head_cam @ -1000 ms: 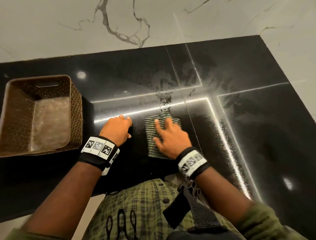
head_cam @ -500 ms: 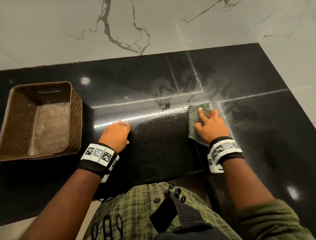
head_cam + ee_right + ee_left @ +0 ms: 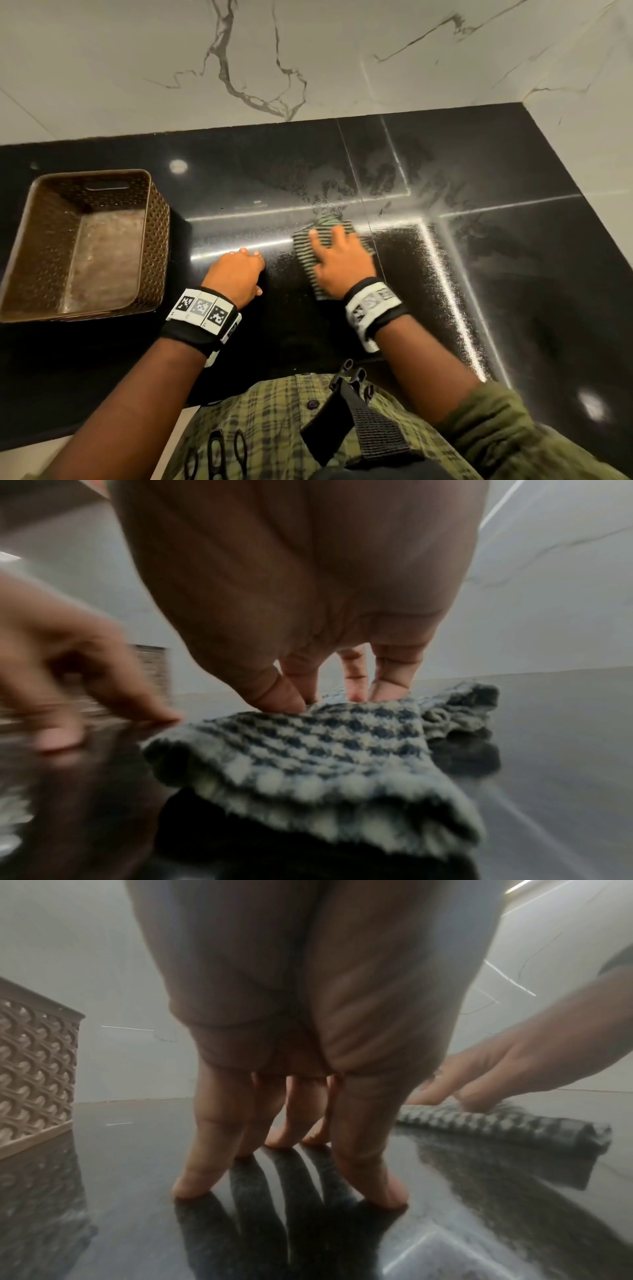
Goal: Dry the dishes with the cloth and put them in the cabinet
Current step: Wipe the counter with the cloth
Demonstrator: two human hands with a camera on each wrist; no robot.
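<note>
So the right hand [image 3: 342,262] has its fingers spread flat, pressing the folded striped cloth [image 3: 323,253] onto the black countertop [image 3: 513,274], not gripping it, just pinning it down; the cloth sits about dead centre of the counter, just at 3 o'clock from the left hand [image 3: 236,274]. The left hand holds nothing, fingertips [image 3: 192,1185] propped straight on the stone. My guess is this is mopping up the wet smear [image 3: 329,198] at 12 o'clock of the cloth; keep the palm flat and overlap passes so it doesn't streak. The brown basket [image 3: 157,219] sits at 9 o'clock, well apart, looks empty; no dishes or cabinet in view; nothing really blocks the wipe except the bracing left hand.
</note>
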